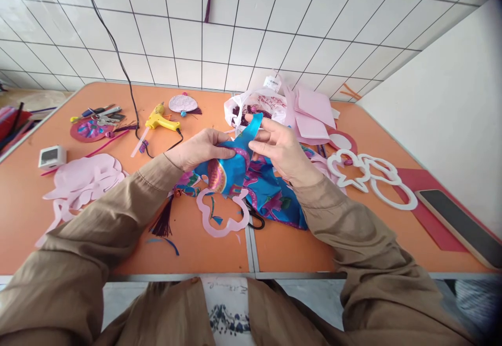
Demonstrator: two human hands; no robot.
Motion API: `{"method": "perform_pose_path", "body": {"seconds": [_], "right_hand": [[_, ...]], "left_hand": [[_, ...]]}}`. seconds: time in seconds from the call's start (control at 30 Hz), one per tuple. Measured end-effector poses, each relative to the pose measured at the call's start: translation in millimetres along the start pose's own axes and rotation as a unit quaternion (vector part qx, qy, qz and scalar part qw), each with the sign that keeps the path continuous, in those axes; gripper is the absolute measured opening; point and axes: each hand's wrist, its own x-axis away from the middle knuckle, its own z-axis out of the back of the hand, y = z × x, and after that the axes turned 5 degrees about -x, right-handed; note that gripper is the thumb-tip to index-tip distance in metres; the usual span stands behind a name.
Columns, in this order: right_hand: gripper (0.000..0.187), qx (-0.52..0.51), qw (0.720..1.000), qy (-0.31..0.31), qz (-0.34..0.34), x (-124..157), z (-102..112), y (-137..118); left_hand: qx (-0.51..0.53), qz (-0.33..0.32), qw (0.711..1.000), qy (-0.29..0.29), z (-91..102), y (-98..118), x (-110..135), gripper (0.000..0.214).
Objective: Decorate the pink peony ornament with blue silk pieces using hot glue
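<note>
- nearest me, a pink cut-out frame (237, 225) is lying on the orange tabletop (188, 254), with a dark tassel (161, 221) resting to its left.
- just beyond, blue patterned fabric (236, 162) is being held up between both hands, above the middle of the tabletop; matching cloth (280, 199) is lying beneath, and i cannot tell whether the two are joined.
- the left hand (202, 150) is pinching the fabric, its grip pressing thumb against fingers.
- the right hand (288, 150) is holding the upstanding strip, its grip closing thumb and fingers about it.
- off to the right, white outline shapes (374, 183) are overlapping.
- farther back, a yellow glue gun (159, 119) is resting on the left, while a plastic bag (235, 108) is sitting before the tiled wall (219, 40).
</note>
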Motion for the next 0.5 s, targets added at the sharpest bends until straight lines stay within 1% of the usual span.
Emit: {"method": "perform_pose_path", "body": {"seconds": [0.17, 0.3, 0.37, 0.43, 0.5], "right_hand": [[0.049, 0.002, 1.000, 0.021, 0.000, 1, -2, 2], [0.051, -0.013, 1.000, 0.021, 0.015, 5, -4, 0], [0.044, -0.009, 0.999, 0.017, 0.026, 7, -4, -2], [0.030, 0.009, 0.999, 0.014, 0.029, 8, -2, -6], [0.018, 0.043, 0.999, -0.004, 0.007, 11, 2, -14]], "left_hand": [[0.024, 0.001, 1.000, -0.016, -2.2, 2, 0, 0.017], [0.029, -0.017, 0.999, -0.024, -3.0, 7, 4, 0.010], [0.027, -0.023, 0.999, -0.035, -2.2, 12, 8, 0.009], [0.029, -0.030, 0.998, -0.041, -0.7, 19, 12, 0.012], [0.047, -0.049, 0.997, -0.025, 0.9, 26, 16, 0.015]]}}
